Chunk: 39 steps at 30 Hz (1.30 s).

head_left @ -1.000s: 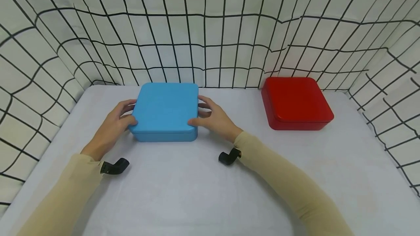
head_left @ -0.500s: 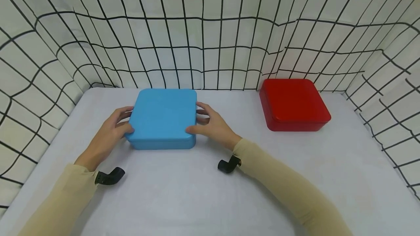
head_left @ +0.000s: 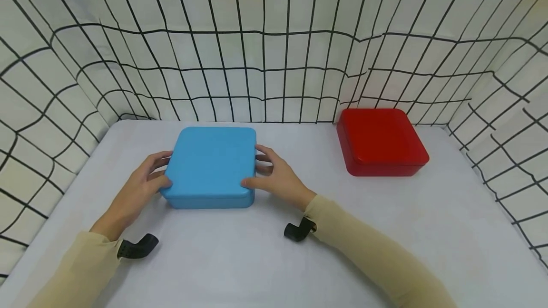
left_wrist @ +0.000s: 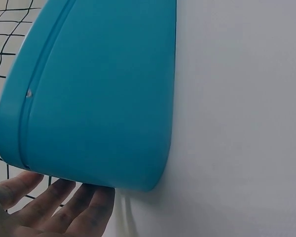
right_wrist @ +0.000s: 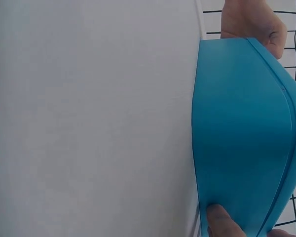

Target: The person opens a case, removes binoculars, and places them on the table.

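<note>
A blue lidded box [head_left: 210, 165] with rounded corners lies flat on the white table, left of centre in the head view. My left hand [head_left: 132, 194] grips its left side, thumb at the near corner of the lid and fingers along the side wall. On the opposite side my right hand [head_left: 280, 179] holds the box, its thumb on the lid edge. In the left wrist view, fingertips of the left hand [left_wrist: 64, 205] touch the blue wall below the lid seam. The right wrist view shows a right-hand finger [right_wrist: 222, 222] against the lower wall.
A red lidded box [head_left: 383, 141] sits at the back right, close to the wire grid. Black wire mesh [head_left: 274, 51] encloses the table at the back and both sides. White cloth [head_left: 239, 255] covers the table.
Both hands have drawn the blue box toward the near side of the table, with a slight shift left. The whole head view has tilted a little, so the red box appears slightly lower.
</note>
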{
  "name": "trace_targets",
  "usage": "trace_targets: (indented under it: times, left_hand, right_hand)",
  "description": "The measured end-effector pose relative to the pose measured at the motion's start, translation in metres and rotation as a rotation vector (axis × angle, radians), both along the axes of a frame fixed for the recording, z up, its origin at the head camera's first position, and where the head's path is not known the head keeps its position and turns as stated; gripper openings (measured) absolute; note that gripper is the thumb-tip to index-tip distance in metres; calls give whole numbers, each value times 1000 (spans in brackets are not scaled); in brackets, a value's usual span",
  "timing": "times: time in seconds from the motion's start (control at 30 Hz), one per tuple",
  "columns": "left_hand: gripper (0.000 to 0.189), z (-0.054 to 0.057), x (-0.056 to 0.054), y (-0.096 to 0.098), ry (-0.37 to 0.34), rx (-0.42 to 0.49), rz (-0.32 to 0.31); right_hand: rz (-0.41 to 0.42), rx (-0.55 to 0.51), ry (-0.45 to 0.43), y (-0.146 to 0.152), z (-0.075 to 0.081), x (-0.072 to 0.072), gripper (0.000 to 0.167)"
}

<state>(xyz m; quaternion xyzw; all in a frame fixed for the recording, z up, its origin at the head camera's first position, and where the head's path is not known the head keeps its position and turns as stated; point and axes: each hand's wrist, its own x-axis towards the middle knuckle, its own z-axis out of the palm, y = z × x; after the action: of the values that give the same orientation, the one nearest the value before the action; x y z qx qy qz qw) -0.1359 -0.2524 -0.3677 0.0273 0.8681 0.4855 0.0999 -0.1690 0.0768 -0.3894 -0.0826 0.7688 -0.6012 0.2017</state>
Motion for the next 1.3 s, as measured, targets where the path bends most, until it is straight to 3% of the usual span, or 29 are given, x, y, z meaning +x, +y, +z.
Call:
trace_targets:
  times: [1.3]
  left_hand:
    - [70,-5,20,-1,50,-41,-13]
  right_hand:
    - [-14,-11,24,0,1,28,98]
